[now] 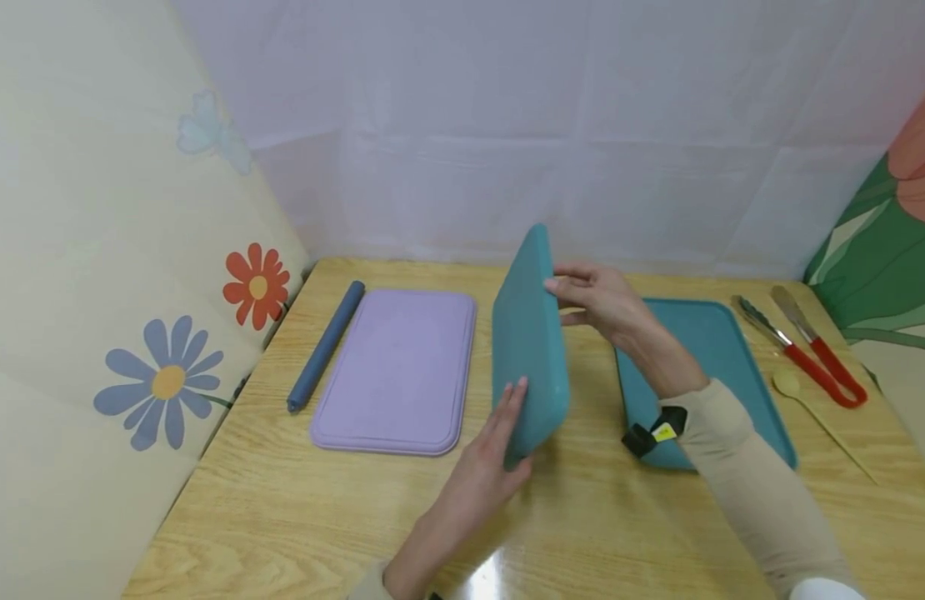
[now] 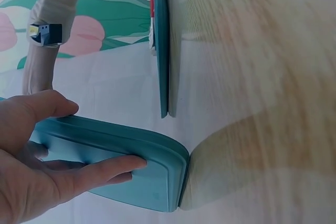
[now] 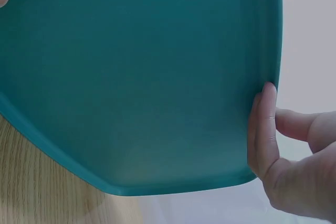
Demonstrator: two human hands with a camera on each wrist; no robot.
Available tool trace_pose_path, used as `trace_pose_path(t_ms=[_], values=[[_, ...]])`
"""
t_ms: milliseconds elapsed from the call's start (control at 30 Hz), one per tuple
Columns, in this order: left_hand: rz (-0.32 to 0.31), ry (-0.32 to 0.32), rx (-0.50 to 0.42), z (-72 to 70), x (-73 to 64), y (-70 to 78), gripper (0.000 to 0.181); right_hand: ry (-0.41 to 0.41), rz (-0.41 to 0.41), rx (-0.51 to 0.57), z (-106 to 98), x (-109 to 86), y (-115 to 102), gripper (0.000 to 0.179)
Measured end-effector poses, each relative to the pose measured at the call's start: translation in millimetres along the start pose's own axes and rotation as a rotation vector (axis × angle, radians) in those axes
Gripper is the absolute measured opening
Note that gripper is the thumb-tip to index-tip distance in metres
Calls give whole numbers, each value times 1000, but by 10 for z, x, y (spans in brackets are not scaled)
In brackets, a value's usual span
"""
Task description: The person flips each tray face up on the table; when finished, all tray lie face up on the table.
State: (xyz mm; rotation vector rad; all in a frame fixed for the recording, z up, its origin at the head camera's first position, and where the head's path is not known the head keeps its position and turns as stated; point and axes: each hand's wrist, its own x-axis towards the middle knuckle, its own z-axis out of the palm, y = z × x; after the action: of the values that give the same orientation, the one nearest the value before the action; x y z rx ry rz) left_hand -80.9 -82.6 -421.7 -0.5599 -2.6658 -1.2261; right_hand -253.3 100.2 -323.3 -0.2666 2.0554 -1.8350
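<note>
A teal rectangular tray (image 1: 524, 333) stands on edge between my two hands, turned nearly side-on in the head view. My left hand (image 1: 481, 471) grips its near part, fingers along the left face and thumb on the other side. At the far upper edge, my right hand (image 1: 603, 304) pinches the rim between thumb and fingers. The right wrist view shows the tray's broad, bare inner face (image 3: 152, 77), with fingers lying over the raised rim. In the left wrist view, the tray's lower end (image 2: 181, 182) comes right down at the glossy tabletop.
A second teal tray (image 1: 702, 350) lies flat at right, partly under my right forearm. Beyond it are red-handled tongs (image 1: 815, 375) and a pale yellow spoon (image 1: 788, 385). To the left lie a lilac board (image 1: 398, 367) and a dark blue rod (image 1: 326, 346). Fabric walls enclose the wooden table (image 1: 282, 517).
</note>
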Motion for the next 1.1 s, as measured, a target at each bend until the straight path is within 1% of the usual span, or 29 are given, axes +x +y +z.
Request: trace_pose_path(t_ms=[100,167,300,400,500,567,633,700,833,933,1033,1100], values=[[5,21,-12,1,-7,-7,101,-8,-15,21,28,-9,-13,61],[3,33,-24,-2,-13,-1,101,-9,-30,27,50,-7,-14,56],[-31,39,-46,-16,-28,23,101,7,-49,33,105,10,24,48],[-61,39,-58,-25,-36,34,102,23,-35,30,132,40,97,52],[-71,45,-65,-26,-34,34,103,39,-2,-8,138,90,228,56],[-75,55,-67,-26,-35,31,104,40,26,-60,142,133,352,57],[-82,60,-65,-28,-39,29,105,37,72,-109,155,165,478,55],[-83,65,-58,-30,-45,25,105,24,114,-146,175,191,597,54],[-74,85,-48,-44,-63,36,105,-29,164,-212,216,232,770,52],[-76,113,-56,-71,-74,60,101,-80,183,-265,242,267,855,51],[-89,152,-76,-111,-82,91,96,-98,199,-294,265,292,906,51],[-107,169,-125,-142,-80,106,93,-102,203,-298,281,299,922,51]])
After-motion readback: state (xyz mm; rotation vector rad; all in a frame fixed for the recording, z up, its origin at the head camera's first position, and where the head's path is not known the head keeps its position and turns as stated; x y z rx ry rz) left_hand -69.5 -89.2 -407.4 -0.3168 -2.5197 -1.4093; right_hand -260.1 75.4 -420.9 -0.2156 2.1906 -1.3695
